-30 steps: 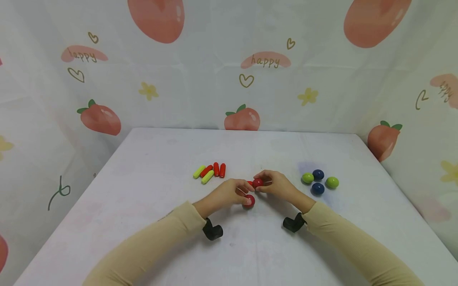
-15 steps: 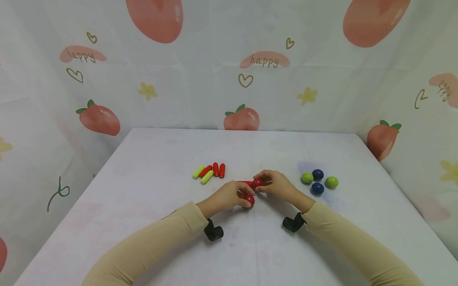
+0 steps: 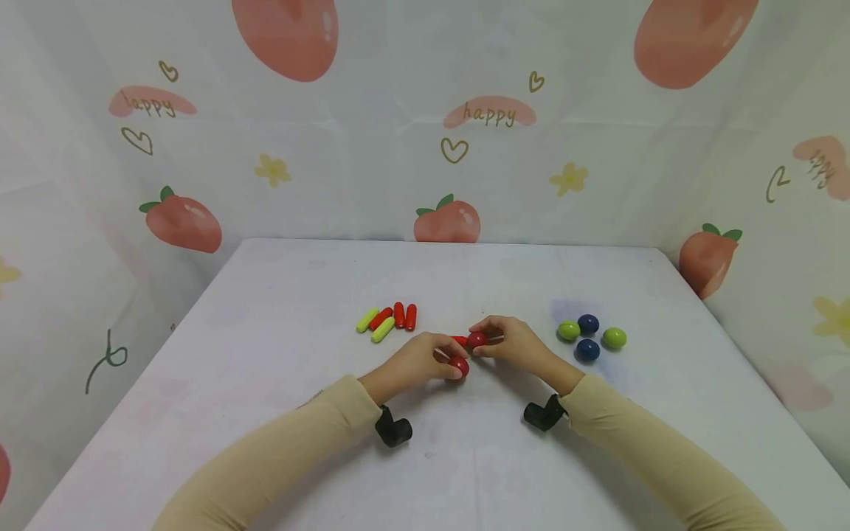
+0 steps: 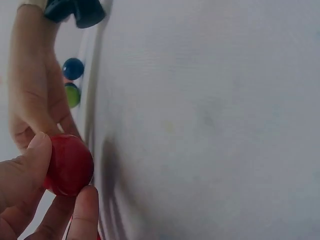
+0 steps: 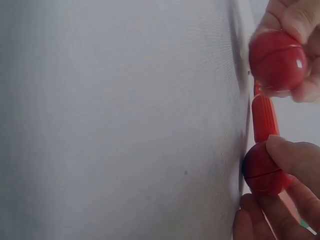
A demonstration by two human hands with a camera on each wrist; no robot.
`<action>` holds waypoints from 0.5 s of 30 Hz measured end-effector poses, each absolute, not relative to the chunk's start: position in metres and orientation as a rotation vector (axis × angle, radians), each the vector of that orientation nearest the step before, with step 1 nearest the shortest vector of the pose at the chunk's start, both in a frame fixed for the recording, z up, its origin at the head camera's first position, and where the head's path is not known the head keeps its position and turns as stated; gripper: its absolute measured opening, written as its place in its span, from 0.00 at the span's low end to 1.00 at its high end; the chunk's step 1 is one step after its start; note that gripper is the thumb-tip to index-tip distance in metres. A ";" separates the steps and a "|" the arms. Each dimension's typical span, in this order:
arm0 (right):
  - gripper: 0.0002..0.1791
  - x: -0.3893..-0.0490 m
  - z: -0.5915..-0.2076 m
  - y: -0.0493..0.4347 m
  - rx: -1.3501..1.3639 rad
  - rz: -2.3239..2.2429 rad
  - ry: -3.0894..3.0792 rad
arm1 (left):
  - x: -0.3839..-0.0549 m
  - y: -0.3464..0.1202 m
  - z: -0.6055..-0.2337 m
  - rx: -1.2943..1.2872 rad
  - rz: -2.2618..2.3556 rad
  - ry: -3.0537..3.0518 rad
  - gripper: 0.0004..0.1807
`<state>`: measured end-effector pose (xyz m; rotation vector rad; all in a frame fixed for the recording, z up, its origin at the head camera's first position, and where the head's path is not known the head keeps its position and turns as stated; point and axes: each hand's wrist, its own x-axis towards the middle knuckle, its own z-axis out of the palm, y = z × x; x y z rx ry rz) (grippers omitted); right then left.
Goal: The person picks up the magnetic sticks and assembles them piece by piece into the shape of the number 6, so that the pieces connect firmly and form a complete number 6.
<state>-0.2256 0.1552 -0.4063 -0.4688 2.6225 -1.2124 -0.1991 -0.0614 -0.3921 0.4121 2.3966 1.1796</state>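
Pinching one red ball (image 3: 460,366) with the left hand (image 3: 422,358), over the table (image 3: 478,461). Pinching a second red ball (image 3: 476,340) with the right hand (image 3: 516,342), slightly farther away, touching or just beside a red stick (image 5: 264,119). Facing yellow sticks (image 3: 383,330) and red sticks (image 3: 399,315) leftward, green balls (image 3: 614,338) and blue balls (image 3: 587,350) rightward.

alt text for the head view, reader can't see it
The left hand and right hand each pinch a red ball at a white table. Yellow sticks and red sticks lie to the left, green balls and blue balls to the right.
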 end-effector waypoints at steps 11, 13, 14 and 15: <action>0.19 -0.225 -0.405 0.154 -0.424 -1.190 2.625 | -0.208 -0.079 -0.371 0.283 1.377 2.455 0.17; 0.20 -0.225 -0.405 0.155 -0.413 -1.179 2.630 | -0.211 -0.083 -0.370 0.260 1.391 2.475 0.17; 0.20 -0.225 -0.404 0.155 -0.409 -1.175 2.631 | -0.212 -0.085 -0.370 0.246 1.391 2.487 0.18; 0.20 -0.225 -0.404 0.155 -0.401 -1.172 2.633 | -0.213 -0.087 -0.371 0.239 1.385 2.507 0.18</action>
